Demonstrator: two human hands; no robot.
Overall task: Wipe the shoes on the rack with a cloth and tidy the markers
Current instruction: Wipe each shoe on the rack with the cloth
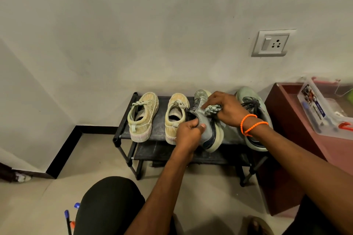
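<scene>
Wiping is in hand; the markers are not yet attended to. The left hand (188, 133) grips the heel end of a grey sneaker (207, 129), thumb curled over the collar, holding it tipped on its side above the top shelf of the black rack (124, 131). The right hand (225, 108) has its fingers curled round a bunched cloth (212, 109) and presses it against the sneaker's upper. Its grey partner (254, 118) lies on the shelf just to the right; two beige shoes (142, 116) stand to the left. Blue-capped markers (66, 215) lie on the floor beside the person's knee. In my judgement the next move calls for turning the held sneaker to reach unwiped faces, then setting it back level beside its partner.
</scene>
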